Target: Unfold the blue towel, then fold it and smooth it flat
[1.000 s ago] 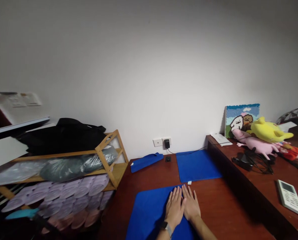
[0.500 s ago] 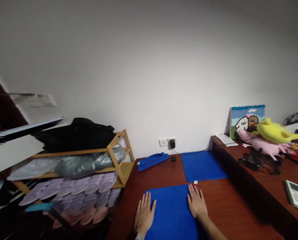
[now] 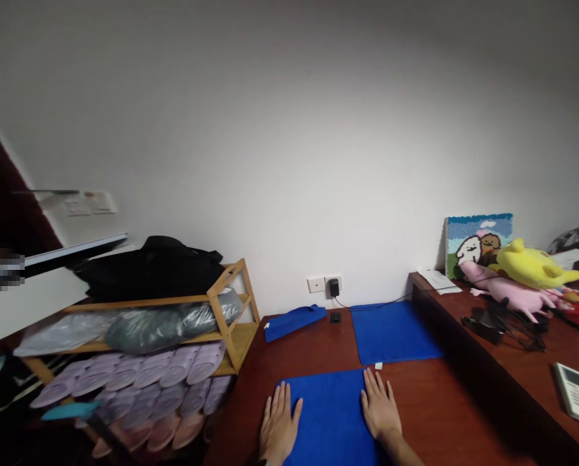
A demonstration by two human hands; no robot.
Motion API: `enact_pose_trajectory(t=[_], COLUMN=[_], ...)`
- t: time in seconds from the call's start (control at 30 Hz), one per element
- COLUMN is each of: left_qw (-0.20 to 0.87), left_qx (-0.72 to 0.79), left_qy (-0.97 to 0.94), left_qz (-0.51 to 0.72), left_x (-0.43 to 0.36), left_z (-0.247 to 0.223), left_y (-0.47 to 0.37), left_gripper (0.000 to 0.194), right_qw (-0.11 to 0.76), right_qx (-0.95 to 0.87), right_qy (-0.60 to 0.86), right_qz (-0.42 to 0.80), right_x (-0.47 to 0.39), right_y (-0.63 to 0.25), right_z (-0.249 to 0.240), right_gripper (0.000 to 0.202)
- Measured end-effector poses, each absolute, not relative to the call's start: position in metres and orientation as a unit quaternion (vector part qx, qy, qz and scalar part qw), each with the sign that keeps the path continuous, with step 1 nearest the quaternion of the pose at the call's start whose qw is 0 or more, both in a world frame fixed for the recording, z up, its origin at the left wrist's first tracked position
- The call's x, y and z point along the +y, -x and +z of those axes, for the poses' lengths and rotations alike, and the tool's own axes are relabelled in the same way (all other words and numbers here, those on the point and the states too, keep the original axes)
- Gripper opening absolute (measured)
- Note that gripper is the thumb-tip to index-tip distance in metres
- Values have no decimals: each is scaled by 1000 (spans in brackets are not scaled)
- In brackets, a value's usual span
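Observation:
A blue cloth (image 3: 332, 421) lies spread on the brown wooden table at the bottom of the view, its near part cut off by the frame. My left hand (image 3: 280, 427) rests flat on its left edge, palm down, fingers stretched forward. On the right edge of the cloth lies my right hand (image 3: 381, 404), also flat with fingers extended. Just beyond, a second blue cloth (image 3: 394, 333) is laid out flat with a small white tag at its near edge. A folded blue cloth (image 3: 294, 323) sits farther back on the left.
Slippers (image 3: 158, 367) and plastic-wrapped items fill a wooden rack (image 3: 241, 336) at left, a black bag (image 3: 153, 268) on top. A raised desk at right holds plush toys (image 3: 537, 265), a black adapter (image 3: 488, 327) and a white remote-like device (image 3: 578, 395). A plugged-in charger (image 3: 334, 288) trails a cable.
The whole scene sits slightly lower in the view, as the camera has tilted up a little. Both hands stay flat on the edges of the cloth.

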State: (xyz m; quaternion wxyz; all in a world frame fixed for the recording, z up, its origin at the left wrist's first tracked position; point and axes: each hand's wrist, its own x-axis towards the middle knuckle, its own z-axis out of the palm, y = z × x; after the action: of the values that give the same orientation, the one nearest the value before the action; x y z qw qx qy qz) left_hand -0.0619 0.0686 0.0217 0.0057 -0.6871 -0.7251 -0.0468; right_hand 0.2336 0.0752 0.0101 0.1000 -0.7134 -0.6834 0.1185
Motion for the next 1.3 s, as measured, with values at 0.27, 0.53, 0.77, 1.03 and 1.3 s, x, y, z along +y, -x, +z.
enact_pose_trajectory(t=[0.27,0.53,0.77,1.03,1.3], left_qw=[-81,-67,-42,-34,-25], left_qx=[-562,-639,-708,-709,-725], left_qy=[818,763,702,703,686], left_qz=[-87,-66,-61,-50,-44], left_x=[71,57,15,2,6], left_z=[26,17,0,18,13], left_y=[-93,-1,113,100,124], left_gripper=[71,74,76,68,69], right_qw=[97,100,103,92,113], right_qx=[-695,-686,-685,-674,-735], right_qy=[700,706,710,716,650], right_qz=[134,141,128,153,160], right_x=[74,74,73,47,-18], right_y=[-238,-237,-237,-231,-219], right_z=[21,23,11,24,2], right_gripper=[64,66,67,67,70])
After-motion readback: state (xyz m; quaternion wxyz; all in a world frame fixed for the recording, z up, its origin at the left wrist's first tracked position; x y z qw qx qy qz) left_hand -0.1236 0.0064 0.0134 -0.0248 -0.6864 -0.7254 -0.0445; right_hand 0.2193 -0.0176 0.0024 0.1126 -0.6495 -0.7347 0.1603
